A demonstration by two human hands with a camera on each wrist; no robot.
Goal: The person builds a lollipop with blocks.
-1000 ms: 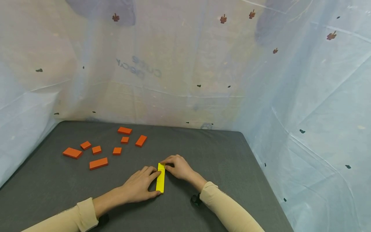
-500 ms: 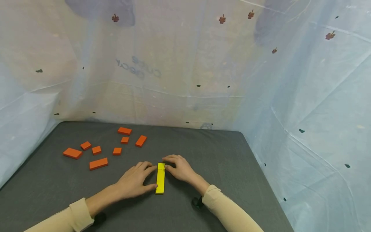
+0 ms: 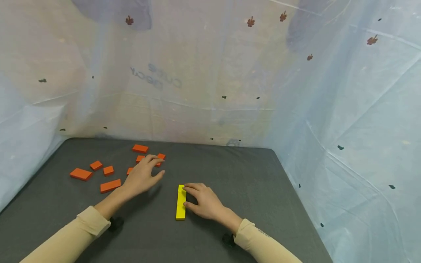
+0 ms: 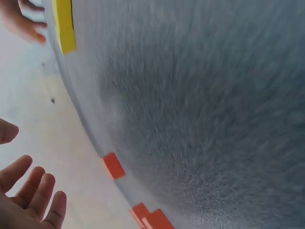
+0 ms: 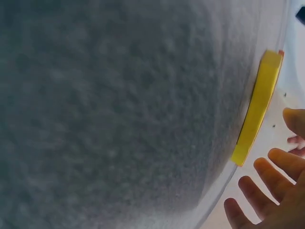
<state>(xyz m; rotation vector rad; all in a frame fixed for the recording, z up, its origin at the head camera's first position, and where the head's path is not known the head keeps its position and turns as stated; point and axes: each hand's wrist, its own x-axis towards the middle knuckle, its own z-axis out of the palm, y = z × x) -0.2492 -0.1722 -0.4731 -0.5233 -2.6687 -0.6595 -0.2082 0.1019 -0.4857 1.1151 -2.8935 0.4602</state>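
My left hand [image 3: 140, 178] hovers over the dark table with fingers spread and nothing in them. Its fingertips overlap an orange rectangular block [image 3: 161, 156] in the head view; contact cannot be told. Partly hidden behind this hand are small orange blocks [image 3: 140, 159]. A long yellow block [image 3: 181, 208] lies on the table with a short yellow block [image 3: 182, 188] end to end at its far end. My right hand [image 3: 206, 201] is at the right side of this yellow row, its fingertips at the edge. In the right wrist view its fingers [image 5: 271, 176] are extended and separate.
Several more orange blocks lie scattered at the far left, among them a long one [image 3: 110, 186], another long one [image 3: 80, 174] and a small one [image 3: 108, 170]. A pale plastic sheet [image 3: 197, 73] hangs behind the grey table [image 3: 256, 204] and along its sides.
My left hand has left the yellow row and moved away and to the left, over the orange blocks. The right hand has shifted slightly nearer along the yellow row, its fingers spreading.
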